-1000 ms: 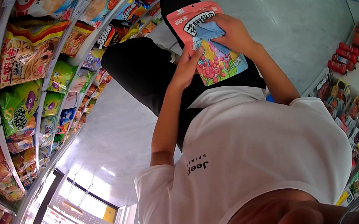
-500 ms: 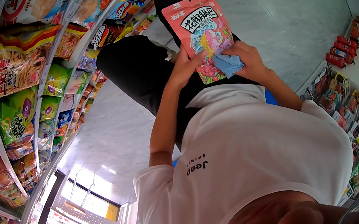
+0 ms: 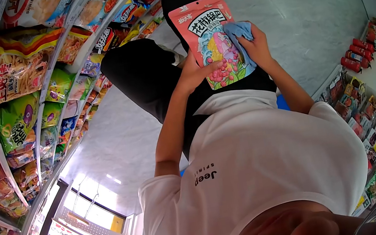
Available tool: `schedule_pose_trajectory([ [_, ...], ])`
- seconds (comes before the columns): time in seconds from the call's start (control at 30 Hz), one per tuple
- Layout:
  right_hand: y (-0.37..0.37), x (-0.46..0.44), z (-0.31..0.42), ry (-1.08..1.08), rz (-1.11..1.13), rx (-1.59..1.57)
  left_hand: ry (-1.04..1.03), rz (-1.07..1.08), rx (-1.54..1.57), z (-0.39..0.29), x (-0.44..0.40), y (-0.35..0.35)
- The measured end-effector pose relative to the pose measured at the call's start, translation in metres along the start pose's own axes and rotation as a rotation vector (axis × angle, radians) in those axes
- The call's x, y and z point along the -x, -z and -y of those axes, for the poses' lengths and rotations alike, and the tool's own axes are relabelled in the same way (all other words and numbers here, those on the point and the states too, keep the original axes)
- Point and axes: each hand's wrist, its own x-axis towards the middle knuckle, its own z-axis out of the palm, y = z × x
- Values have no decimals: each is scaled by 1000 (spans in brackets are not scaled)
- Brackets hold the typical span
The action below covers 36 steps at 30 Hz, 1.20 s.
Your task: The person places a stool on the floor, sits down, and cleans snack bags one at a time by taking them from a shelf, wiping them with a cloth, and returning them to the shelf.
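My left hand (image 3: pixel 194 72) grips a pinkish-red snack pouch (image 3: pixel 216 45) by its lower left edge, thumb across the front and the other fingers hidden behind. The pouch has a white panel with dark Chinese characters and a colourful picture below. Against the pouch's right edge, my right hand (image 3: pixel 257 50) is closed on a blue cloth (image 3: pixel 239 34). Part of the cloth covers the front of the pouch and part hangs down along its side. Both hands are above my dark-trousered legs (image 3: pixel 140 70).
Shelves (image 3: pixel 38 112) packed with bagged snacks rise close on the left. On the right, a rack of small packets (image 3: pixel 375 136) stands near several red cylinders (image 3: pixel 357 57). Grey glossy floor (image 3: pixel 278 2) lies beyond my knees, and a glass door (image 3: pixel 68 232) is at lower left.
My right hand has moved up with the blue cloth, from the pouch's lower front to its right edge. The left hand keeps its hold, and the pouch has barely moved.
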Motion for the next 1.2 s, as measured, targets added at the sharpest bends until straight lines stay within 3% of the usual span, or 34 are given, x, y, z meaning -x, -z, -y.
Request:
schedule_pose_trajectory([
  [0.13, -16, -47, -1, -30, -59, 22, -18, -30, 21, 0, 0, -2],
  [0.33, -36, -105, -27, 113, -109, 146, -53, -45, 13, -1, 3, -6],
  [0.53, -39, -121, -42, 87, -107, 239, -32, -58, 3, -3, 2, -7],
  [0.77, -21, -78, -19, 154, -55, 288, -32, -74, 26, 2, 4, -6],
  [0.97, 4, -12, 5, 0, 37, 95, -33, -56, 38, 7, 1, -2],
  [1.2, 17, 52, 9, -85, -5, -76, -57, -55, 31, 7, 0, 0],
])
